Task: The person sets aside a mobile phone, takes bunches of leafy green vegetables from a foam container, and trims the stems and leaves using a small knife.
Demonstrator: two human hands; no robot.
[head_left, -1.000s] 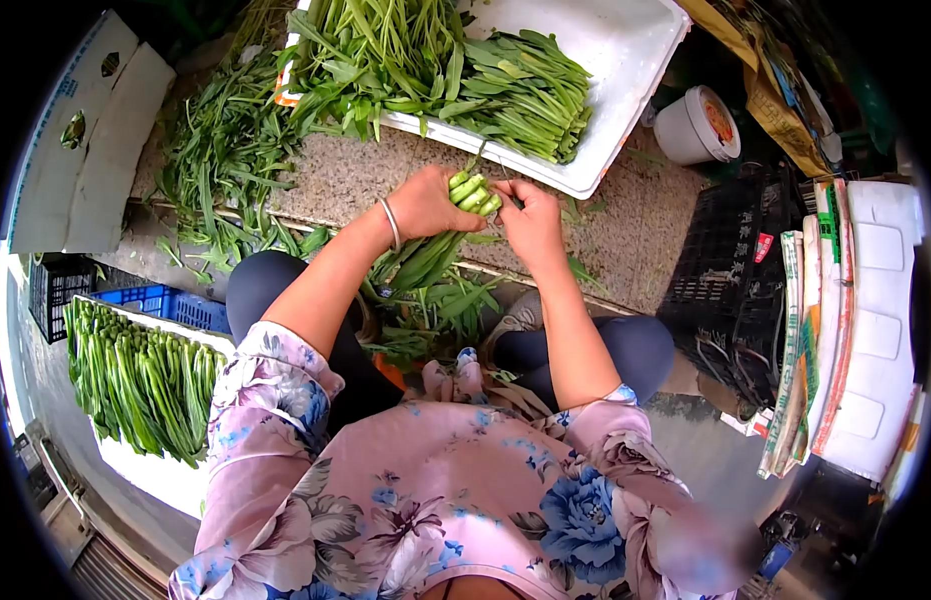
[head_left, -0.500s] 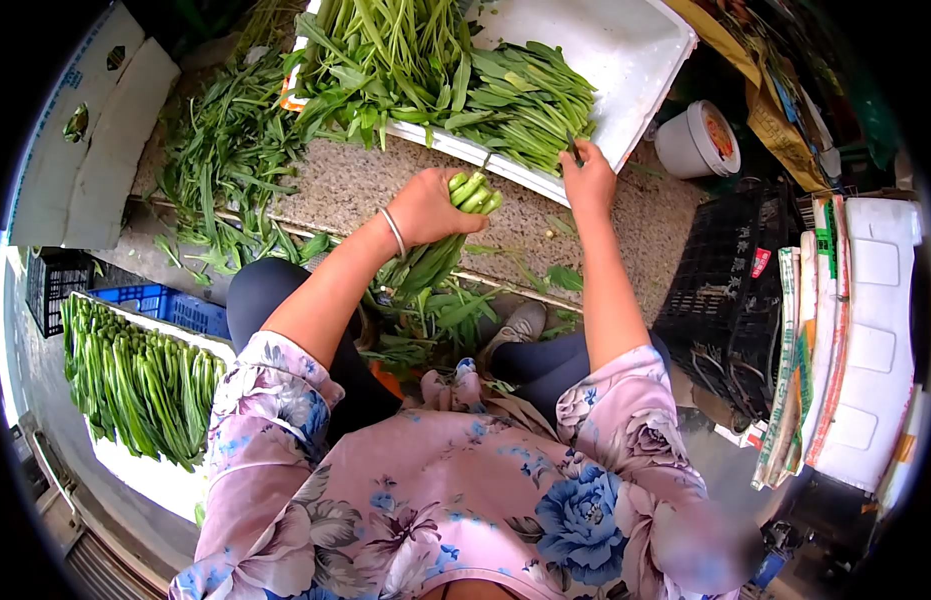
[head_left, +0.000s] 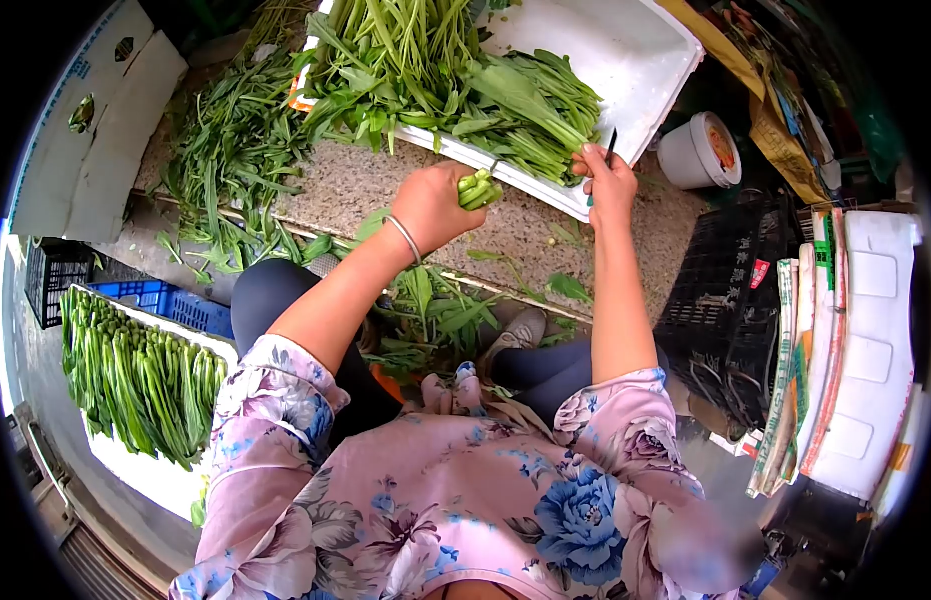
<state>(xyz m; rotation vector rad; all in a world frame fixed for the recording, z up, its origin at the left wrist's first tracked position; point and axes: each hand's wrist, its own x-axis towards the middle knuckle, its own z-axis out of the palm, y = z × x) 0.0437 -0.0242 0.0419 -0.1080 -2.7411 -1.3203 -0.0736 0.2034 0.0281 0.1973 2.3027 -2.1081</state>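
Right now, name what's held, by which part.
Left hand: greens bundle near its cut ends. Right hand: knife by its handle, leafy stalk by stem end.

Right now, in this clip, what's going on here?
A person is handling leafy greens with both hands. The left hand grips a small bundle of stems, cut ends showing. The right hand holds a slim dark blade and is at the stem end of a leafy stalk by the white tray, where more greens lie. Loose leaves are heaped left of the tray.
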